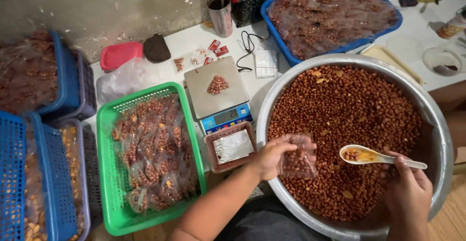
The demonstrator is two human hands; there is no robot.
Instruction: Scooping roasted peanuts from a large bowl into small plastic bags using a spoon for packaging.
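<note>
Left hand pinching crinkly clear bag, right hand gripping glossy white spoon over peanuts.

Wall: you face rough grey concrete, stained.
Table: white top.
Floor: wooden boards on your right.

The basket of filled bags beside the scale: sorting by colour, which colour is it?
Green basket, clearest in the head view.
</note>
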